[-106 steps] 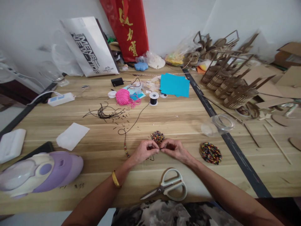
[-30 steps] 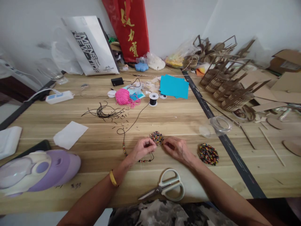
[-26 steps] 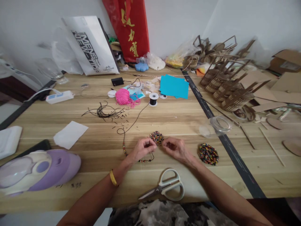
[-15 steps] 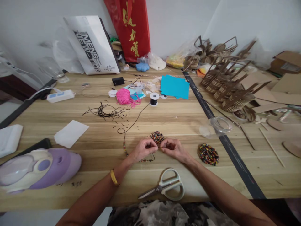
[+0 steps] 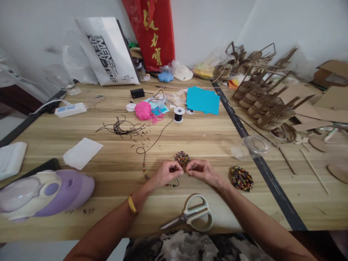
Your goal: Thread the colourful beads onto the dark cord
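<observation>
My left hand (image 5: pixel 169 172) pinches the end of a thin black cord (image 5: pixel 159 135) between thumb and forefinger. That cord runs back to a white spool (image 5: pixel 179 114), and small coloured beads (image 5: pixel 144 170) are threaded along it beside and below my left wrist. In the fingertips of my right hand (image 5: pixel 199 170) is a small yellowish bead (image 5: pixel 187 171), close to the cord's end; whether the cord passes through it I cannot tell. Just beyond my fingers lies a pile of loose beads (image 5: pixel 182 158). A coil of strung beads (image 5: pixel 241 178) rests right of my right hand.
Scissors (image 5: pixel 190 214) lie between my forearms near the front edge. Cut black cords (image 5: pixel 121 127), pink yarn (image 5: pixel 143 110) and blue sheets (image 5: pixel 203 100) are farther back. A purple and cream device (image 5: pixel 54 194) stands left; small brown baskets (image 5: pixel 268 99) stand right.
Both hands stay nearly in place. A yellowish bead now shows at my right fingertips, where only pinched fingers showed before.
</observation>
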A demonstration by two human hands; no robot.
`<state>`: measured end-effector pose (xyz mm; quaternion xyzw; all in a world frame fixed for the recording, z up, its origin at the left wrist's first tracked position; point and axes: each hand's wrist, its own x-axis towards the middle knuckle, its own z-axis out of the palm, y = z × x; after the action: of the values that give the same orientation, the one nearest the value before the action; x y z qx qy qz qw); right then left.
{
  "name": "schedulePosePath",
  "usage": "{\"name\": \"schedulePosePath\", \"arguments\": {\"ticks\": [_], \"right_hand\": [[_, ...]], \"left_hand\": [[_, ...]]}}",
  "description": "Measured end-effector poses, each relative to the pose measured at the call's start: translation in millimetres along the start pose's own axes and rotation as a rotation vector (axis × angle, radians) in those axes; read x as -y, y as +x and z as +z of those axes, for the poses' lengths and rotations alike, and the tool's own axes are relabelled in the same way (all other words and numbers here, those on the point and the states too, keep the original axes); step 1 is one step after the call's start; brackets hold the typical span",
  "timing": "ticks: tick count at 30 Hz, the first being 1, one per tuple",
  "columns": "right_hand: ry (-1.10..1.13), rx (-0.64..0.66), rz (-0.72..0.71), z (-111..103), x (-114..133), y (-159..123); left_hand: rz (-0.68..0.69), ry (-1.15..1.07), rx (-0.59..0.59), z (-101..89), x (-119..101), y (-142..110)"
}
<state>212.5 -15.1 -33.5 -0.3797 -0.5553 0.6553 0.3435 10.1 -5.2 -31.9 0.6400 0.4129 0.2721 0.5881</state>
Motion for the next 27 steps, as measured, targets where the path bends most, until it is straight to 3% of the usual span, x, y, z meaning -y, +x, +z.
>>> {"name": "schedulePosePath", "arguments": {"ticks": [27], "right_hand": [[-0.05, 0.027, 0.0, 1.4, 1.1, -0.1]], "left_hand": [[-0.002, 0.004, 0.016, 0.5, 4.3, -0.1]]}}
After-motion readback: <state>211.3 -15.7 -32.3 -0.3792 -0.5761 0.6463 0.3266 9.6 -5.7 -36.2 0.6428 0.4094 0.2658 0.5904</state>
